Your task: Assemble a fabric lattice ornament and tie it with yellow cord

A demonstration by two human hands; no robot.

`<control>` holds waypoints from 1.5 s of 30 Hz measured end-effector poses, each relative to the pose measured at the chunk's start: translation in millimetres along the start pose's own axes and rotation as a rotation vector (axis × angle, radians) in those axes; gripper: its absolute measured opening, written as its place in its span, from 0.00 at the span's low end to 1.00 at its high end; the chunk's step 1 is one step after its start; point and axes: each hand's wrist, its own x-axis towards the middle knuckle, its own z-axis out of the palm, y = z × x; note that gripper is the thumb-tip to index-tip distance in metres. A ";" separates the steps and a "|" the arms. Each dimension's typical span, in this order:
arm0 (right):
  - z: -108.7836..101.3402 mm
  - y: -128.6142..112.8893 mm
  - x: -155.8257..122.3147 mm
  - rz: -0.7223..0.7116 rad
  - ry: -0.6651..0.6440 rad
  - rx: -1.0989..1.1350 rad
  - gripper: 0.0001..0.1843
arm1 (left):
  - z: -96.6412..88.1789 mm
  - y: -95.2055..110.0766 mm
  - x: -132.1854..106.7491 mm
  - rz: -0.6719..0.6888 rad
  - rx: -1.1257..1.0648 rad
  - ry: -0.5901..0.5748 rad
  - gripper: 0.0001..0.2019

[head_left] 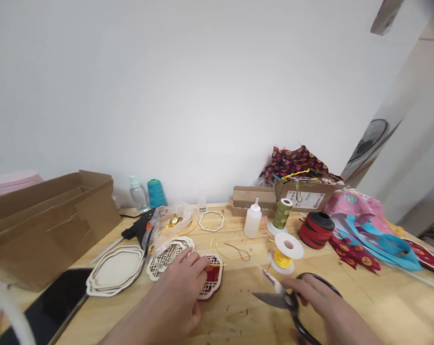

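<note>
- Across the wooden bench (368, 306), both hands worked low in the view, with the left hand (173, 292) at the middle and the right hand (312, 294) further along.
- Left hand: its curled fingers (198, 263) lay on a lattice frame backed with red cloth (214, 277), which sat flat on the bench just ahead of the palm. Whether that grip was pinching the frame or only resting on it, I could not tell.
- Right hand: its grip was closed around a pair of black-handled scissors (272, 298), with the blades open and pointing away to the left.
- Just beside the left hand lay a stack of wooden lattice frames (163, 258), with a stack of plain wooden plaques (114, 270) further left.
- Between the hands and the back of the bench lay loose yellow cord (234, 255), a spool of yellow cord (283, 258) and a spool of green thread (282, 214).
- Nearby stood a white squeeze bottle (252, 220), a pale ring-shaped frame (211, 221), a hot glue gun (139, 229) and a clear plastic bag (173, 225).
- Along the back stood a cardboard box (47, 220), a teal thread cone (156, 194) and a small carton (303, 196) under patterned cloth (292, 163).
- To the right lay a roll of red ribbon (315, 230) and a heap of pink wrapping and blue ribbon (382, 244).
- At the near left edge lay a black phone (51, 302).
</note>
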 end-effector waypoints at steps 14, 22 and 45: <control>19.1 -52.1 85.2 0.114 -0.127 0.687 0.33 | -4.1 -12.1 1.7 0.169 0.202 0.198 0.17; 43.3 -64.7 105.3 0.183 -0.064 1.351 0.20 | 2.8 -26.9 -10.8 0.043 0.047 0.367 0.23; 39.2 -67.5 85.2 -0.070 0.078 0.917 0.08 | 31.5 -17.6 11.4 -0.243 -0.730 0.362 0.36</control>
